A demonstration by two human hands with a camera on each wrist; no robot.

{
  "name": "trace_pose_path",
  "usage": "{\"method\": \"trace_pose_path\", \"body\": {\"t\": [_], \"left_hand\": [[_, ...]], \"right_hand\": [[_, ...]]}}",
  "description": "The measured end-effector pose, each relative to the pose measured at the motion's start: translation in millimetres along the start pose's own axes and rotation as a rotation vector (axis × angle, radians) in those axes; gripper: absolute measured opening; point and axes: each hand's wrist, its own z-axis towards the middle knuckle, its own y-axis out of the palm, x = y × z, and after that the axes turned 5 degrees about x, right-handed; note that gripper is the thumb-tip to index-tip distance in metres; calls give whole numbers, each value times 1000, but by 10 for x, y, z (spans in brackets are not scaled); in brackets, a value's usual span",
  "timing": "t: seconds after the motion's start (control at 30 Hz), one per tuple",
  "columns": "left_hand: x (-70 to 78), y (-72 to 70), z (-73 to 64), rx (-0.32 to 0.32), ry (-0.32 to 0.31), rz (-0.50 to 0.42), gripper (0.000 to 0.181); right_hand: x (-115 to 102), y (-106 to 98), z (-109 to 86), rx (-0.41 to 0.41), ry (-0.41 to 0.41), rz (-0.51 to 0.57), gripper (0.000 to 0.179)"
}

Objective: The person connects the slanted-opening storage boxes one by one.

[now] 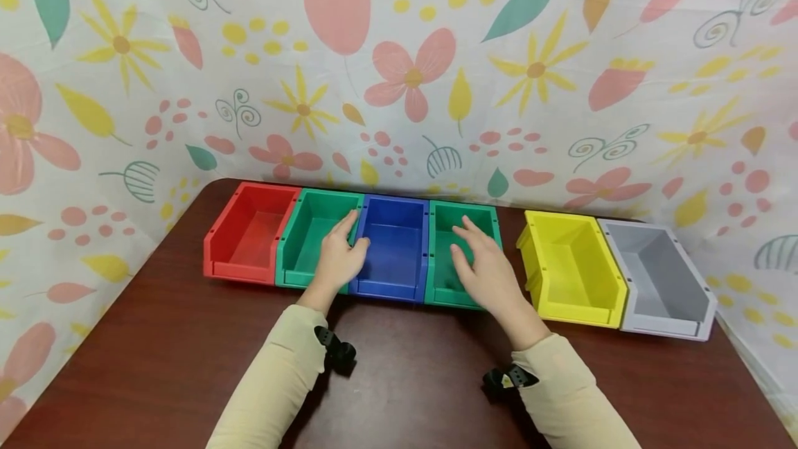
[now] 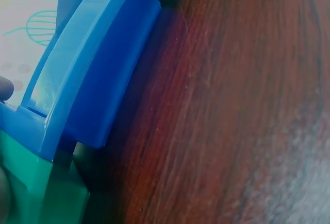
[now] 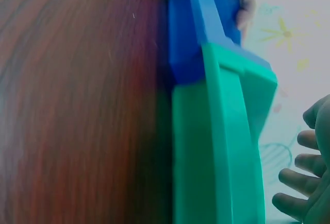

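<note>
My left hand (image 1: 339, 255) reaches over the adjoining walls of the left green bin (image 1: 314, 231) and the blue bin (image 1: 393, 248). Its fingers extend along the green side, while the thumb is over the blue bin. Only a thumb tip (image 2: 5, 88) and a sliver of hand show in the left wrist view. Over the right green bin (image 1: 444, 238) my right hand (image 1: 489, 272) is held with fingers spread, and nothing is in it. From the right wrist, those spread fingers (image 3: 296, 183) appear apart from the green bin's front edge (image 3: 221, 131).
A red bin (image 1: 252, 231) adjoins the left green one. Across a narrow gap on the right stand a yellow bin (image 1: 570, 262) and a grey bin (image 1: 661, 279), set at a slant. Behind the brown table (image 1: 399, 373) hangs a flower-patterned cloth (image 1: 411, 144).
</note>
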Motion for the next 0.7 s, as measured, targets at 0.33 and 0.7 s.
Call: {"method": "trace_pose_path", "body": {"t": [0.33, 0.7], "left_hand": [[-54, -135, 14, -22, 3, 32, 59], [-179, -348, 39, -46, 17, 96, 59]], "right_hand": [[248, -227, -88, 113, 1, -16, 42], [572, -532, -211, 127, 133, -41, 47]]}}
